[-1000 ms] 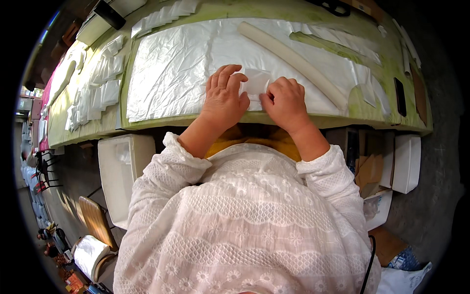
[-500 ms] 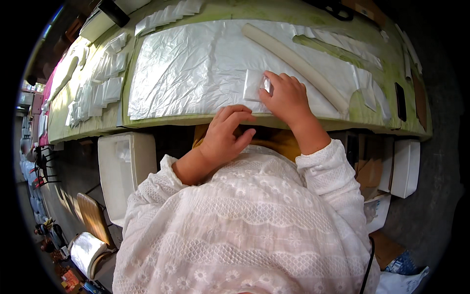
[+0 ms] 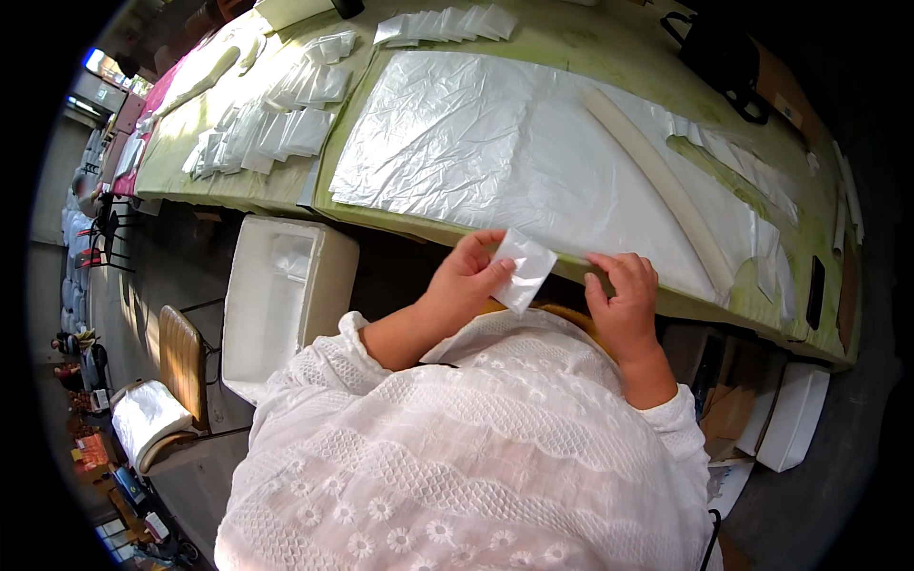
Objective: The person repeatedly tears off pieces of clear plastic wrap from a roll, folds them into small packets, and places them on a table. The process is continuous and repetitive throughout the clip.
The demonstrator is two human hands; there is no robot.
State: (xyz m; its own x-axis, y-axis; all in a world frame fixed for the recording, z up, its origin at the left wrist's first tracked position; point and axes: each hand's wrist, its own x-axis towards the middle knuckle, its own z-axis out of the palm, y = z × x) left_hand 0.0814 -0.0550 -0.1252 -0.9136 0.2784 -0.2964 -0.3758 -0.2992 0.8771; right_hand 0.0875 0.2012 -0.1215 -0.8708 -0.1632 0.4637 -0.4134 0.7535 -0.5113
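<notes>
Between the thumb and fingers of my left hand (image 3: 468, 276) is a small, flat folded plastic packet (image 3: 526, 269), whitish and shiny. It is held just in front of the table's near edge. My right hand (image 3: 625, 297) is to the right of it, apart from the packet, with thumb and forefinger spread and nothing seen between them. Beyond both hands a large sheet of thin clear plastic (image 3: 447, 124) lies wrinkled over the green tablecloth (image 3: 590, 43). A long pale tube (image 3: 657, 186) rests slantwise on its right part.
Folded plastic packets (image 3: 305, 131) lie in rows at the left, with another row (image 3: 447, 26) at the far edge. A white foam box (image 3: 276, 305) stands below the table's left part. Farther right are plastic strips (image 3: 743, 171), a dark phone (image 3: 816, 292) and a black bag (image 3: 714, 62).
The packet has come off the plastic sheet, from under my right hand into my left. Both hands have drawn back toward me, and the view has turned left.
</notes>
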